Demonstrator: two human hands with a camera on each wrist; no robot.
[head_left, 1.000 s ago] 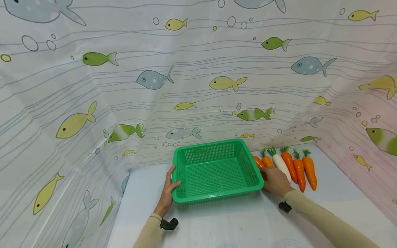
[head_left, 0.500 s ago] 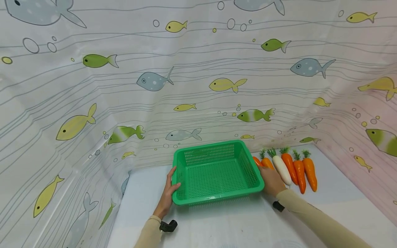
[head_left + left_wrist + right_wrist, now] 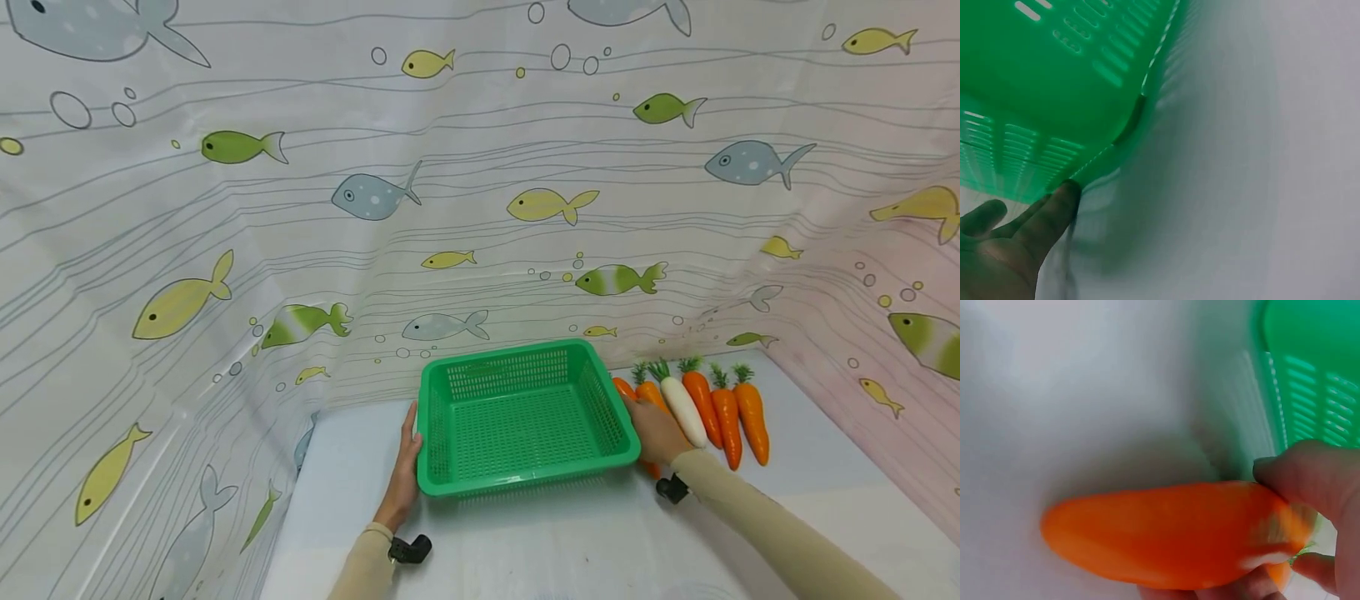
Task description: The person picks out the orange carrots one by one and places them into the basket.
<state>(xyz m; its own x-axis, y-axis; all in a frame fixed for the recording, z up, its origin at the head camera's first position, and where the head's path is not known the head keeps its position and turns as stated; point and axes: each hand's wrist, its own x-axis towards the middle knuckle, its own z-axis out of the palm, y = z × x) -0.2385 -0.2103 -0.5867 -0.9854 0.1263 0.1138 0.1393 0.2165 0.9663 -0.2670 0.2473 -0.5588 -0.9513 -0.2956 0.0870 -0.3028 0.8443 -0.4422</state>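
Observation:
A green plastic basket (image 3: 517,429) stands in the middle of the table, its perforated inside facing up. My left hand (image 3: 403,471) lies along the basket's left side, fingers extended; in the left wrist view the fingertips (image 3: 1067,190) touch the slotted green wall. Just off the basket's right side, my right hand (image 3: 658,429) grips an orange carrot (image 3: 1166,534) with thumb and fingers around its thick leafy end. The carrot's tapered tip points towards the front of the table. Part of the carrot is hidden under the hand in the head view.
Right of the basket lies a row of several more carrots (image 3: 752,421), with one white radish (image 3: 682,410) among them. A fish-printed curtain (image 3: 480,167) hangs behind and along both sides of the white table (image 3: 540,550).
The left thumb has left the basket's rim, and that hand now lies flat against the outside. The right hand has shifted slightly left, and a carrot's tip now shows below it.

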